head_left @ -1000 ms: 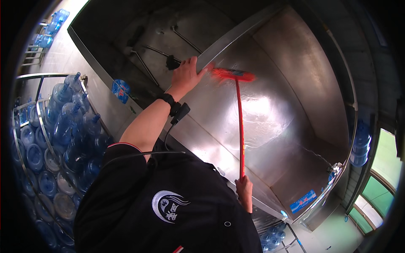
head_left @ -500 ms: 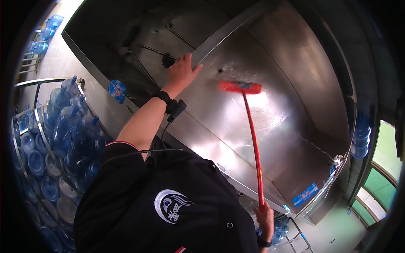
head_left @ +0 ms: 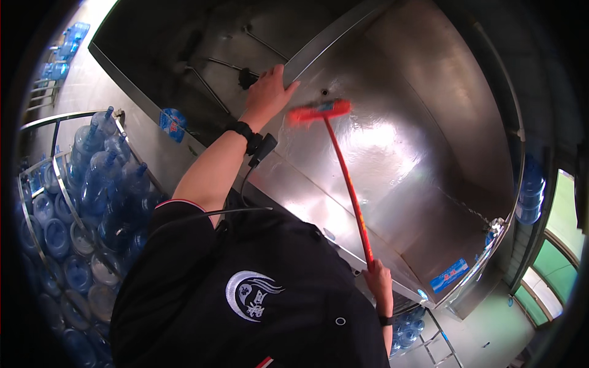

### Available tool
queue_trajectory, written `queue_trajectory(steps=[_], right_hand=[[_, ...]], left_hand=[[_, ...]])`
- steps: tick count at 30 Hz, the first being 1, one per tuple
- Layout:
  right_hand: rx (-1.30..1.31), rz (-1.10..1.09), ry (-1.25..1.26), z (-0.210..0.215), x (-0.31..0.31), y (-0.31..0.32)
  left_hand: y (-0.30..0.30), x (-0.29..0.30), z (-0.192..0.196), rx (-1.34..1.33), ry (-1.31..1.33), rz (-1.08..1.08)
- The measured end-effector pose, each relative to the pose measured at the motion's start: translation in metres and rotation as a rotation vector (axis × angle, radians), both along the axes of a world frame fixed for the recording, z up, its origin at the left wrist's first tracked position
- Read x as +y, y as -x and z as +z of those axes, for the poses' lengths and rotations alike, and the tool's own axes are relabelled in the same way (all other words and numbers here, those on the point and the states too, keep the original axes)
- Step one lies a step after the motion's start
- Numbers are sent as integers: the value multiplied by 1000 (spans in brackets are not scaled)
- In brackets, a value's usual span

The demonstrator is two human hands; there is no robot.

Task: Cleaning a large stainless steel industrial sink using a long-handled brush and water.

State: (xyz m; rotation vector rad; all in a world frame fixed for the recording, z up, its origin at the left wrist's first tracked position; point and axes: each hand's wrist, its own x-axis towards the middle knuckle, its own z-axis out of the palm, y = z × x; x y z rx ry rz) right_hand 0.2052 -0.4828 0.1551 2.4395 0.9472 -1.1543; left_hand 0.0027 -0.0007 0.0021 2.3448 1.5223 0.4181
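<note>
My right hand (head_left: 379,283) is wrapped round the lower end of a long red handle. At its far end is a scrub brush (head_left: 320,111) with a wide red head, blurred, low over or against the wet floor of a stainless steel basin (head_left: 423,184). The head lies just below a small drain hole (head_left: 324,92). My left hand (head_left: 267,97) grips the top edge of the steel divider (head_left: 331,40) between this basin and a darker one, its thumb on the brush side. A black device with a cable is strapped at my left wrist.
Metal pipes (head_left: 210,89) run inside the dark left basin (head_left: 159,37). Large blue water bottles (head_left: 98,178) fill a railed rack on the left; more bottles (head_left: 408,331) stand below the basin at lower right. A chain (head_left: 469,210) hangs near the basin's right corner.
The brush head has moved left and slightly up across the basin floor. My right hand has shifted up and a little left with the handle. My left hand stays on the divider.
</note>
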Motion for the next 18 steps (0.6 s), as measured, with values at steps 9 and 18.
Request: queue_trajectory(steps=[9, 18], right_hand=[[-40, 242, 114, 101, -17, -31], [201, 386, -16, 19, 18, -16]], left_hand=[[0, 1, 0, 44, 5, 21], [-3, 0, 3, 17, 2, 23]])
